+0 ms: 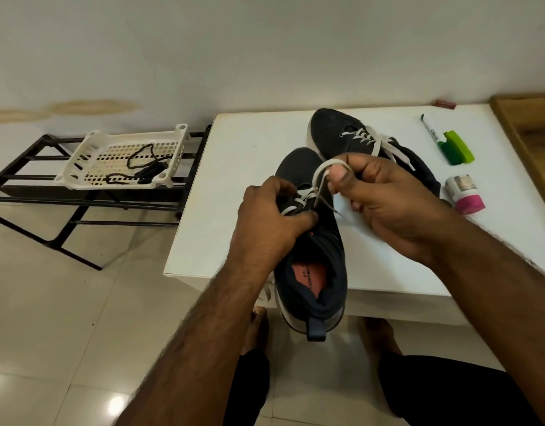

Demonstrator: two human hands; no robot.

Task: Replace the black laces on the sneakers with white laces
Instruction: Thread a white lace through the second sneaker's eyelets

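A dark sneaker (318, 265) with an orange insole lies on the white table (234, 179), its heel hanging over the front edge. White lace (321, 172) runs through its eyelets. My left hand (271, 216) grips the sneaker at the lace area, thumb pressed by an eyelet. My right hand (388, 198) pinches a loop of the white lace above the shoe. Behind it sits a second dark sneaker (335, 130), laced in white. The black laces (142, 167) lie in a white basket (90, 155) to the left.
The basket rests on a black metal rack (50, 204) left of the table. A marker (431, 129), a green object (458, 147) and a small pink-capped container (464, 195) lie on the table's right side. A wooden surface (532, 130) borders the right. My bare feet stand below.
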